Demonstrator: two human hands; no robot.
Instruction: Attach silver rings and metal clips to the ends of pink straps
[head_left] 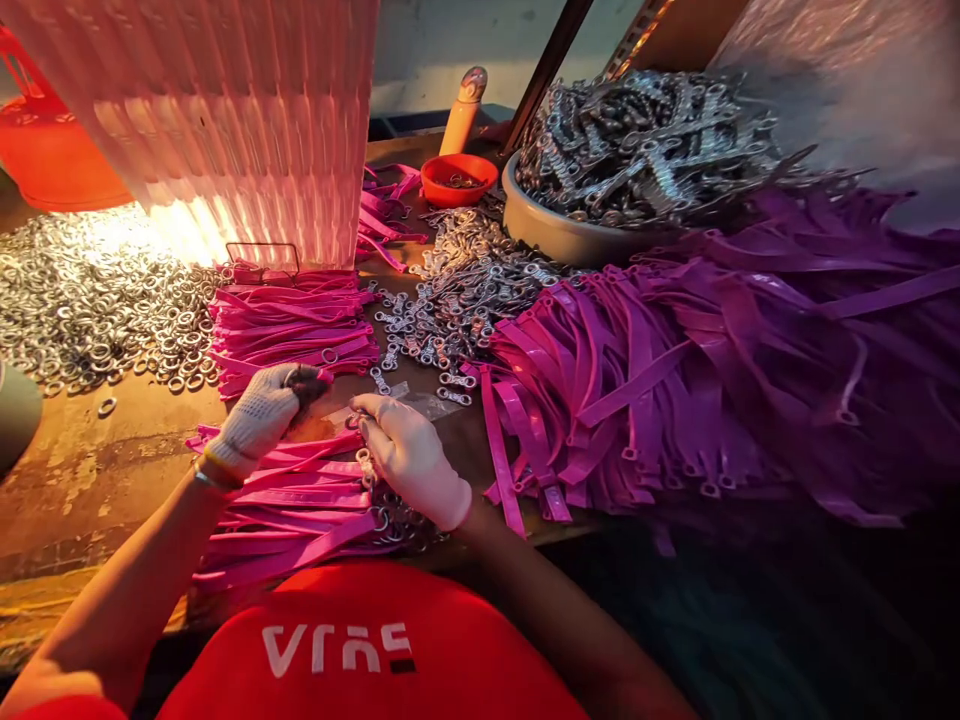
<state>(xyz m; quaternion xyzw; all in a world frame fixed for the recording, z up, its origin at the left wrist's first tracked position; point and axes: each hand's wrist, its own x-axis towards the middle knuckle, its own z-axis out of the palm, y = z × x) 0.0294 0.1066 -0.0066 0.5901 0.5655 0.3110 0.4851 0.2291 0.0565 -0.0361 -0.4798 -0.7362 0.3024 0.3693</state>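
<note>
From the head view, looks down over the bench at two gloved hands, near each other but apart

Curls the left hand, in a knit glove dark about the fingertips, over the gap between the near strap bundle and the far strap bundle; shows a speck of pink at the fingertips, but cannot tell through the blur whether gripped or only touched

Pinches a small metal ring in the narrow grip of the right hand, by the right-hand ends of the near strap bundle; probably holds it at the very fingertips to leave it open to the other hand

Lays both bundles crosswise before the body, straps roughly parallel, likely to make single ends easy to pick out

Heaps a ring pile to the left and a link pile beyond the right hand, presumably sorted by kind and within reach

Spreads a purple strap heap farther right, with a grey basin behind, perhaps to contain the metal pieces piled above its rim

Stands a corrugated sheet against the bright light, possibly as a shade
</note>
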